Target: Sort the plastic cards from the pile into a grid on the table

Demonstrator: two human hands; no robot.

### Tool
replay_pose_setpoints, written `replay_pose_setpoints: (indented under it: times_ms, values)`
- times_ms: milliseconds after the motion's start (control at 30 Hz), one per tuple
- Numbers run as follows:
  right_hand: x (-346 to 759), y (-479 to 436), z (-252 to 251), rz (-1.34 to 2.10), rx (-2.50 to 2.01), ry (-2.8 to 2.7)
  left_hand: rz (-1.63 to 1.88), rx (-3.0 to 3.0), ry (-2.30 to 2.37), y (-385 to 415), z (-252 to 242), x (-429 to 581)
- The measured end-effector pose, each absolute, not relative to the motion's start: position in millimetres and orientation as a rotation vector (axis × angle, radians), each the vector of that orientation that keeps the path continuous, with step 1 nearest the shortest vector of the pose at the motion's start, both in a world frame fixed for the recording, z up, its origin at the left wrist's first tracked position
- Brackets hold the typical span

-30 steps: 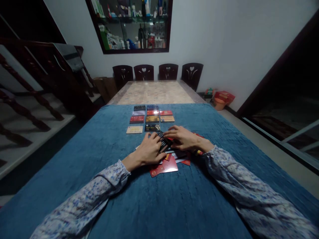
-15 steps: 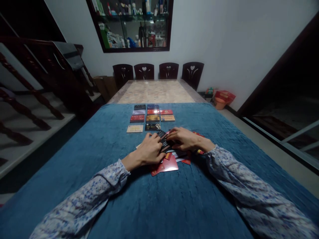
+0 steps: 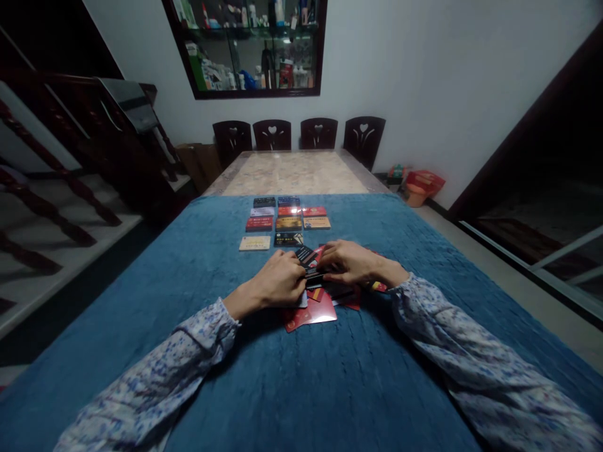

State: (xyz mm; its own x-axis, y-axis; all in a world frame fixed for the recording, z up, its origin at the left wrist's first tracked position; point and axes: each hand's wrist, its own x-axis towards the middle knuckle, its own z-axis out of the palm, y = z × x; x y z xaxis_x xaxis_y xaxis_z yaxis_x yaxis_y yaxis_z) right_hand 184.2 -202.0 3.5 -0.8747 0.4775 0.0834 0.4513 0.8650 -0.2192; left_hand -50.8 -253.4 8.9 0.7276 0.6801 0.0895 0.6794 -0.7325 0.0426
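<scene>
My left hand and my right hand meet over a loose pile of cards on the blue cloth. Both hands have curled fingers pinching a black card between them, its far end tilted up off the pile. Red and white cards spread out under and in front of my hands. Farther away several cards lie in tidy rows, with a pale card at the near left of them.
Beyond the cloth the bare marbled tabletop runs to a row of dark chairs at the wall. A glass cabinet hangs above them. A staircase is on the left, red bags on the floor at right.
Both hands have drawn slightly together and lifted the black card's far end higher off the pile. The rows of cards have not moved.
</scene>
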Motion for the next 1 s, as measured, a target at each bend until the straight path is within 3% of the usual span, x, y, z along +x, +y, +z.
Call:
replay_pose_setpoints:
  times_ms: [267,1000]
  values:
    - [184,-203,2,0.340,-0.739,-2.798,0.246,2.882,1.150,-239,10,-60]
    - [173,-199,-24,-0.084,-1.051,-2.608,0.656,2.824,1.242,-218,-22,-71]
